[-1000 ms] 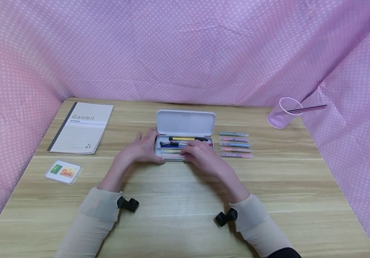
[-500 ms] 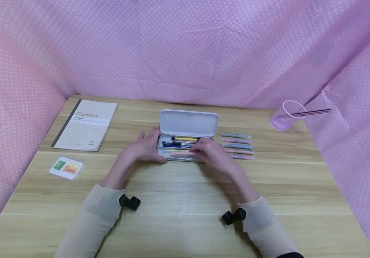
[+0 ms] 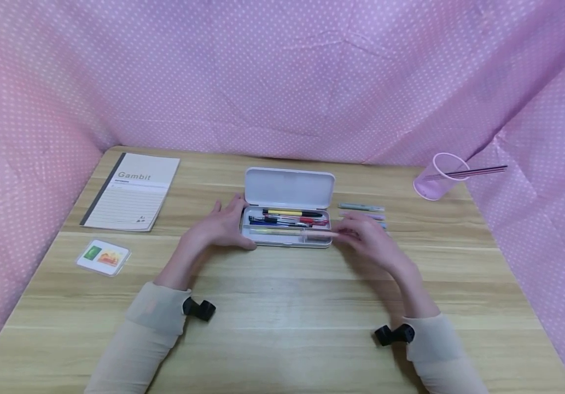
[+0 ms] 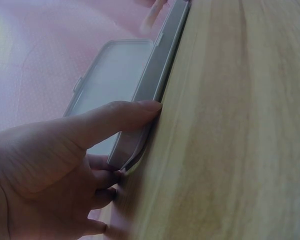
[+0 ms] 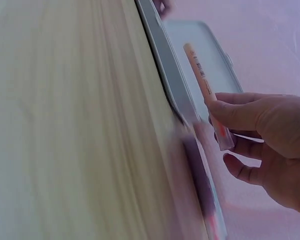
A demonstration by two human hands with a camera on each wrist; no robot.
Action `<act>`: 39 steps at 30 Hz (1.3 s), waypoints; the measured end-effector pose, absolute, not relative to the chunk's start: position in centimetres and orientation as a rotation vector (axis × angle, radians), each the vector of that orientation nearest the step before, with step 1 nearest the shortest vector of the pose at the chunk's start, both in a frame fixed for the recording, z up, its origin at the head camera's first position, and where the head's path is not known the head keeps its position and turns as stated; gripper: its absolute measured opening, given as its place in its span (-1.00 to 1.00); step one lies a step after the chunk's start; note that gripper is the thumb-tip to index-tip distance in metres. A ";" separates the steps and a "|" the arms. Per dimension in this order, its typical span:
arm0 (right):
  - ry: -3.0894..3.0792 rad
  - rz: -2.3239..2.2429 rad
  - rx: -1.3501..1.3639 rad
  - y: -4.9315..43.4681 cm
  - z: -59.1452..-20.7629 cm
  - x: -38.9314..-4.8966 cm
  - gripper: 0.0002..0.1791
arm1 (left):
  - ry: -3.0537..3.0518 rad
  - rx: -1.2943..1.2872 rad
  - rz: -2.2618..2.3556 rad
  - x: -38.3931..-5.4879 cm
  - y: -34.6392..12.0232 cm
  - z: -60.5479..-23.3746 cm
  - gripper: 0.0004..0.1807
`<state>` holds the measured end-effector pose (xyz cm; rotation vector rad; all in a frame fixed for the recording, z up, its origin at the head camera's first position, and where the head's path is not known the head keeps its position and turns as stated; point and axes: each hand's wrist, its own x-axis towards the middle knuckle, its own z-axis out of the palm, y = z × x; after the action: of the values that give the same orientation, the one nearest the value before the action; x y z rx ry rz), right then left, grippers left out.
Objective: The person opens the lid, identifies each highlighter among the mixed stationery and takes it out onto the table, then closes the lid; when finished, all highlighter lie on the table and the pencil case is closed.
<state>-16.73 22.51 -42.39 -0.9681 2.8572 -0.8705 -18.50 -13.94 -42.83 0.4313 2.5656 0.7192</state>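
Note:
An open white pencil case point(image 3: 287, 244) lies on the table with its lid point(image 3: 289, 187) raised at the back. My left hand point(image 3: 220, 225) holds its left end, thumb along the front wall and fingers round the side. My right hand point(image 3: 371, 241), just past the right end, pinches a peach-orange highlighter point(image 5: 202, 75) near its clear-capped end. The highlighter points left above the case's front compartment. Inside the case are a yellow highlighter point(image 3: 277, 232), a yellow-and-black pen point(image 3: 289, 213) and several pens with red, black and blue parts point(image 3: 287, 221).
Beside the case lie several highlighters point(image 3: 361, 207), the nearer ones hidden under my right hand. A notebook point(image 3: 132, 191) and a clear-edged card point(image 3: 103, 257) are at the left. A tilted pink cup point(image 3: 432, 183) with thin sticks point(image 3: 479, 172) stands at the back right.
My right hand has lifted the peach-orange highlighter from the front compartment and moved right with it, to the case's right end. My left hand keeps its hold on the case.

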 end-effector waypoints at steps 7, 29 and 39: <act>2.911 -0.892 -0.908 26.5 -42.3 -16.0 -0.78 | 2.578 0.460 0.724 -18.5 -13.8 -43.0 0.09; 2.937 -0.703 -0.827 30.4 -42.4 -15.3 -0.77 | 2.579 0.439 0.723 -18.5 -13.9 -43.0 0.09; 2.946 -0.691 -0.869 30.1 -42.8 -15.4 -0.78 | 2.583 0.438 0.713 -18.5 -13.9 -43.0 0.09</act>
<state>-15.37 30.14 -42.78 -0.8693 2.9464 -0.6913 -18.54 -13.87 -43.01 0.4377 2.5829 0.7132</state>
